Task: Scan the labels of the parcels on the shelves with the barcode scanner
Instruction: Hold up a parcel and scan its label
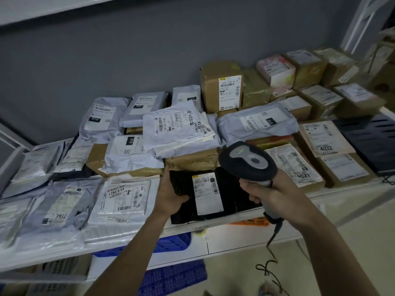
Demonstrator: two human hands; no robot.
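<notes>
Though its label print stays blurred, black parcel (213, 195) in left hand's (171, 194) grip, right hand (275, 194) around scanner (248, 161).

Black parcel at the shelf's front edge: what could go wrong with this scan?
1. The black parcel overhangs the shelf edge; if the left hand lets go, it might slide off.
2. The scanner sits among many nearby labels and could read a neighbour instead of the white label.

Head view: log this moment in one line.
left hand: grips black parcel | right hand: holds barcode scanner above label | shelf edge
</notes>
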